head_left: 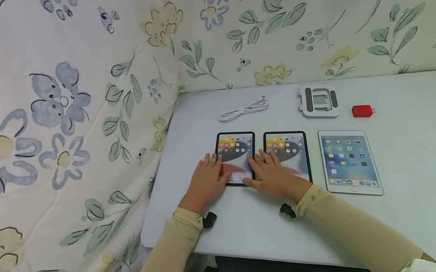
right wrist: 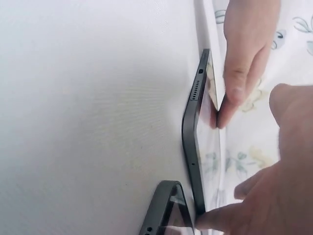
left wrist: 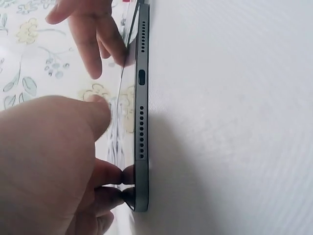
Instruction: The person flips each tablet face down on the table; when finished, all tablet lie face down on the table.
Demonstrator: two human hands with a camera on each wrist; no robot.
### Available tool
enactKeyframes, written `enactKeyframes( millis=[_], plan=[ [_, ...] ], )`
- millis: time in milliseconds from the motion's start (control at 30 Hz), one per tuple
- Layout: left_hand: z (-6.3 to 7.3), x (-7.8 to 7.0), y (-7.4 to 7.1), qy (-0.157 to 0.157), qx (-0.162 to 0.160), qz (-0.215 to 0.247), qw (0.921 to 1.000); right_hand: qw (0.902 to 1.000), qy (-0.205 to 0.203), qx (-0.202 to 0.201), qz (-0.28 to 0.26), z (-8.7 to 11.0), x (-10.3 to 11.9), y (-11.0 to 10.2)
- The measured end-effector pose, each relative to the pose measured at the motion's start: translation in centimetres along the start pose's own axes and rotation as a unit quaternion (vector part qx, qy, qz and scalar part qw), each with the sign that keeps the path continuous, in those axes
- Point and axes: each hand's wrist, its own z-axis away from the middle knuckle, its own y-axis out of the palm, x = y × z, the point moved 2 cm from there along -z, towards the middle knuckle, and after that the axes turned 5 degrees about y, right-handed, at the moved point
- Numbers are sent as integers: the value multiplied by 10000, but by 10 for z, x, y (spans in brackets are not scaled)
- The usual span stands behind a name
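Two dark-rimmed tablets lie face up side by side with lit screens, the left tablet [head_left: 237,152] and the middle tablet [head_left: 298,154], a narrow gap between them. My left hand [head_left: 205,184] rests on the left tablet's left side, its fingertips touching the glass in the left wrist view. My right hand [head_left: 274,177] lies over the lower left of the middle tablet, thumb towards the left tablet. In the right wrist view, a finger [right wrist: 217,219] of it touches the left tablet's edge [right wrist: 191,132]. A white-rimmed tablet [head_left: 350,161] lies further right.
Behind the tablets lie a coiled white cable [head_left: 243,110], a white folded stand [head_left: 318,101] with grey pads, and a red plug adapter [head_left: 362,111]. The white table [head_left: 429,161] meets floral curtains [head_left: 206,58] at its back and left.
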Motion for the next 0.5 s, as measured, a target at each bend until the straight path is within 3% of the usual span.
enactKeyframes(
  millis=[267,500],
  plan=[
    [-2,0,2,194,24,42,9998,9924,19,-131,-1225,2,0,3],
    [-4,3,-1,20,-75,463,9989,9778,-303,-648,-1970,12,9,-9]
  ],
)
